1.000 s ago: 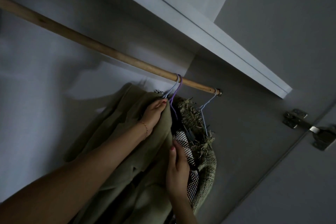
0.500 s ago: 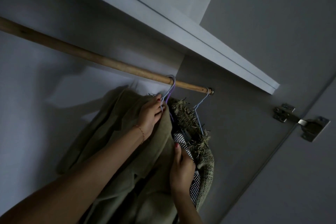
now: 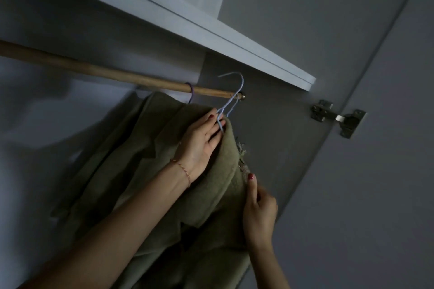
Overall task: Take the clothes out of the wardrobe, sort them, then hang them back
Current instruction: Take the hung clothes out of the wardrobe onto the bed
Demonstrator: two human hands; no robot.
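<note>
An olive-green coat [image 3: 145,171] hangs from a pale blue wire hanger [image 3: 231,94] whose hook is lifted clear of the wooden rail [image 3: 112,75], near the rail's right end. My left hand [image 3: 202,141] grips the coat's collar at the hanger's neck. My right hand [image 3: 258,213] pinches the coat's right edge lower down, thumb against the cloth. A purple hanger hook [image 3: 191,92] stays on the rail behind the coat. A frayed tweed garment [image 3: 242,155] shows as a fringe at the coat's right edge; the rest of it is hidden.
A white shelf [image 3: 211,37] runs just above the rail. The wardrobe's grey side wall [image 3: 281,148] stands right of the clothes, with a metal door hinge [image 3: 338,119] and the open door [image 3: 387,195] beyond. The back panel lies to the left.
The blue hanger's hook has come off the rail and moved right with the coat. The coat now covers the checked and tweed garments. My right hand shifted to the coat's right edge.
</note>
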